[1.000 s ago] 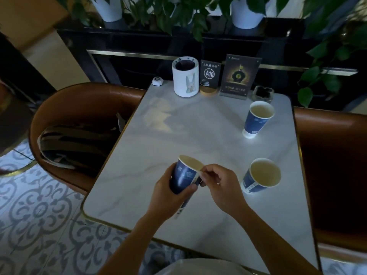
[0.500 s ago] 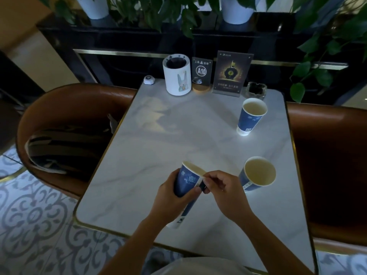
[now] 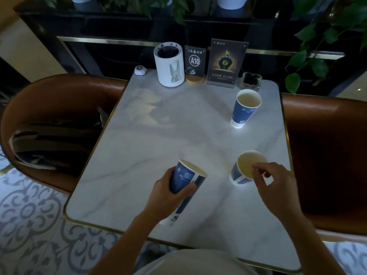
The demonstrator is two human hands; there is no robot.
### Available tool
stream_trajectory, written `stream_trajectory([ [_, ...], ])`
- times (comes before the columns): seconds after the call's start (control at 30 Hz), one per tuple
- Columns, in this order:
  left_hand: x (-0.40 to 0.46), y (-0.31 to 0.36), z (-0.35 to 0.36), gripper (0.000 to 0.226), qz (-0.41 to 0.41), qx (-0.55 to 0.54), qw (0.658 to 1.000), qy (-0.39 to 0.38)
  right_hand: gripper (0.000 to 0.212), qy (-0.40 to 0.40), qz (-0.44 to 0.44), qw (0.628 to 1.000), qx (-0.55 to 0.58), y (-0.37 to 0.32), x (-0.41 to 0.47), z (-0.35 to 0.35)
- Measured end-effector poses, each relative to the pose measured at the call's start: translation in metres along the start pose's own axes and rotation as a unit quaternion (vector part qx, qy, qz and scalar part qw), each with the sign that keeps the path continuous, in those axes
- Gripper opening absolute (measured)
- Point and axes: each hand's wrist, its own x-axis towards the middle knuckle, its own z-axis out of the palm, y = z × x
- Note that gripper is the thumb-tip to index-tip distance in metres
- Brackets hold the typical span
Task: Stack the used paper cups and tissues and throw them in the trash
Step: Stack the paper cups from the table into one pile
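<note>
My left hand (image 3: 168, 197) grips a tall blue paper cup (image 3: 184, 179), tilted with its mouth away from me, above the near part of the marble table (image 3: 151, 135). A second blue cup (image 3: 245, 165) stands at the near right. My right hand (image 3: 272, 181) hovers at that cup's rim with fingers apart and holds nothing. A third blue cup (image 3: 245, 108) stands upright at the far right. I see no tissue.
At the table's far edge stand a white rabbit-print canister (image 3: 169, 66), an A10 sign (image 3: 195, 62), a menu stand (image 3: 225, 63), a glass ashtray (image 3: 251, 80) and a small white call button (image 3: 140, 70). Brown leather seats (image 3: 59, 96) flank the table; a bag (image 3: 49, 143) lies on the left one.
My right hand left the rim of the held cup and moved right to the near-right cup. The left hand keeps its grip on the tilted cup.
</note>
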Motion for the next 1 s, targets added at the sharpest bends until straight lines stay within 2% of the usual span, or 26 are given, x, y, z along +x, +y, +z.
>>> stream_trajectory([
  [0.17, 0.001, 0.001, 0.003, 0.046, 0.005, 0.000, 1.000, -0.007, 0.018, -0.023, -0.023, 0.994, -0.108, 0.015, -0.005, 0.011],
  [0.3, 0.000, 0.001, 0.003, 0.045, 0.003, 0.006, 1.000, -0.007, 0.020, -0.031, -0.039, 0.990, -0.128, 0.013, -0.006, 0.019],
  [0.5, 0.000, -0.003, 0.004, 0.043, 0.002, 0.004, 1.000, -0.020, 0.010, -0.019, -0.037, 0.990, -0.131, 0.017, -0.006, 0.026],
  [0.63, 0.000, -0.003, 0.003, 0.039, 0.002, 0.008, 1.000, -0.027, 0.017, 0.000, -0.009, 0.998, -0.056, 0.013, -0.004, 0.025],
  [0.87, 0.002, -0.001, -0.003, 0.063, 0.006, 0.034, 0.998, -0.061, 0.020, 0.041, 0.037, 0.990, 0.128, -0.010, 0.000, 0.006],
  [1.0, 0.002, -0.003, -0.004, 0.069, 0.001, 0.043, 0.997, -0.069, 0.013, 0.062, 0.048, 0.981, 0.179, -0.022, 0.003, -0.005],
])
